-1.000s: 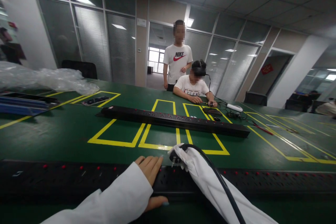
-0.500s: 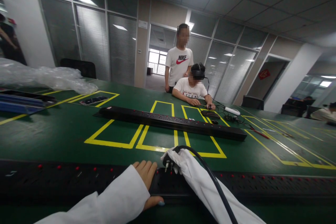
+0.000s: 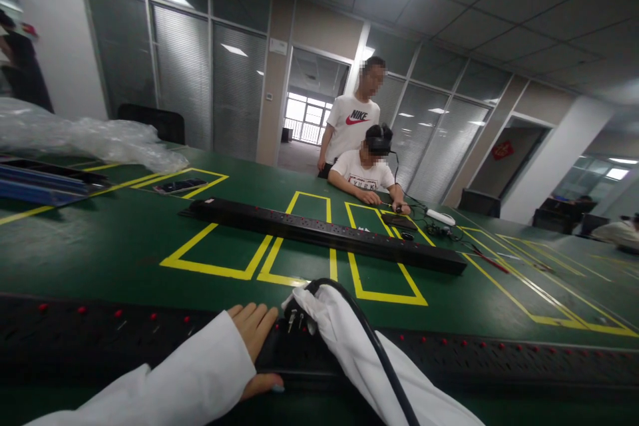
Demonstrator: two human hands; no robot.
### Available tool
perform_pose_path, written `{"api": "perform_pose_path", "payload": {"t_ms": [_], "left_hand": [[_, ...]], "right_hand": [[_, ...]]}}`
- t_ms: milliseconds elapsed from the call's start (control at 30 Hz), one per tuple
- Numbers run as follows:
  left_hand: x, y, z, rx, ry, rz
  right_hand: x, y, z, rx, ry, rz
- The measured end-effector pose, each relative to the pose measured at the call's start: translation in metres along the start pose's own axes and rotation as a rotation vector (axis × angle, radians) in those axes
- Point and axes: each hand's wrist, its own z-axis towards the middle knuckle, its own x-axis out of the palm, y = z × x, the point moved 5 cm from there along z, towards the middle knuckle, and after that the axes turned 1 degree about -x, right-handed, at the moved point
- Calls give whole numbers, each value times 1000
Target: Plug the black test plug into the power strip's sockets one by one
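Note:
A long black power strip (image 3: 499, 361) with red switches lies across the near edge of the green table (image 3: 124, 246). My left hand (image 3: 252, 334) grips it, with the fingers laid over the top and the thumb on the front edge. My right hand (image 3: 313, 309) is wrapped in its white sleeve, so its fingers are hidden. From the sleeve sticks a black plug (image 3: 294, 321), prongs pointing down just above the strip, right beside my left fingertips. The plug's black cable (image 3: 372, 343) loops back over my right forearm.
A second long black power strip (image 3: 324, 234) lies across yellow taped boxes mid-table. Crumpled clear plastic (image 3: 94, 140) and blue rails (image 3: 34, 190) sit at the far left. Two people are at the table's far side, one seated with small devices and cables (image 3: 429, 223).
Both hands have slid left along the near strip, and the plug has come lower, closer to its sockets. The view has turned slightly, and the people opposite appear further right.

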Motion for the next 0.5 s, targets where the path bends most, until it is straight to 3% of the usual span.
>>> {"api": "perform_pose_path", "payload": {"t_ms": [267,500], "left_hand": [[7,2,2,-19,-11,-46],[12,5,-2,23,-222,11]], "right_hand": [[7,2,5,37,16,71],[7,9,2,-7,18,58]]}}
